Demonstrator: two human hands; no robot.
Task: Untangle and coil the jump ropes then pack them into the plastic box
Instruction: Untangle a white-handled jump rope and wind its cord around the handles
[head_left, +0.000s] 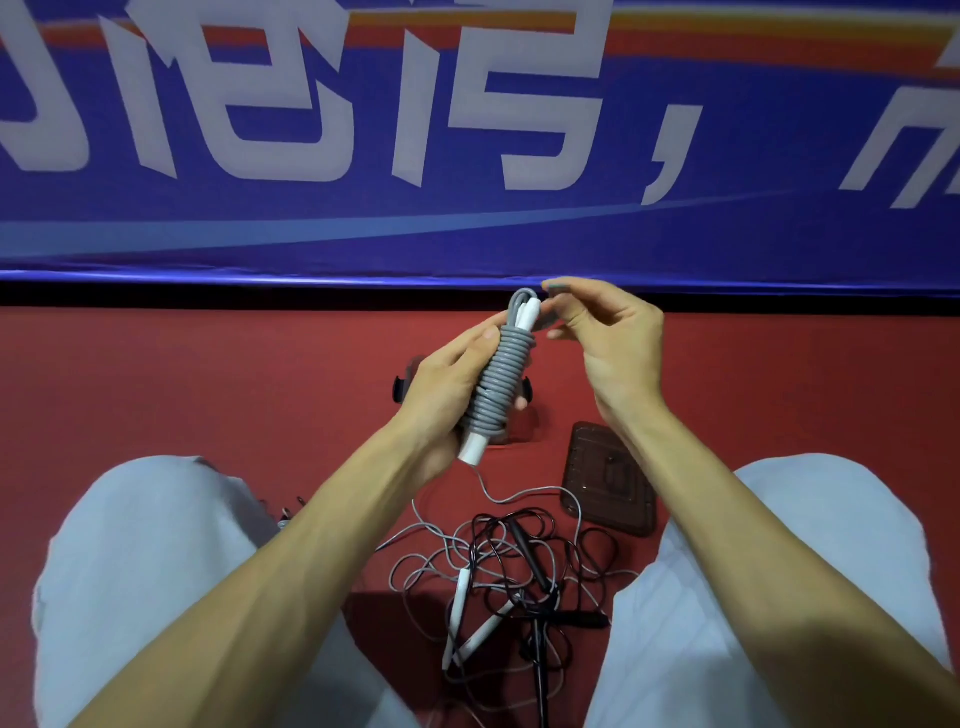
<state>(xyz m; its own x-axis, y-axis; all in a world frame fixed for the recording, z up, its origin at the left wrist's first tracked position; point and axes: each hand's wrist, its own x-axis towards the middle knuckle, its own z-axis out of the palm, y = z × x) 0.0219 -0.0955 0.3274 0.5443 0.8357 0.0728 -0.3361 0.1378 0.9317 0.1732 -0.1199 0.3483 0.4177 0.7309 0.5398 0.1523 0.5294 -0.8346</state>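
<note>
The pile of tangled ropes (566, 558) lies on the red floor (208, 389) between the person's knees. Grey and black ropes are mixed up in it, with thin white handles (460, 597) and a black handle (524, 540).

Up past the pile, the left hand (447, 384) holds a grey jump rope (501, 384). The rope is wound tight around its own white handle ends (475, 449), and the fingers curl around the bundle. One grey end hangs down to the pile.

The right hand (618, 353) is at the top of the bundle with its fingers (571, 288) bent. I cannot tell if they pinch the rope.

A brown plastic lid (608, 478) lies flat just past the pile, to the right.
</note>
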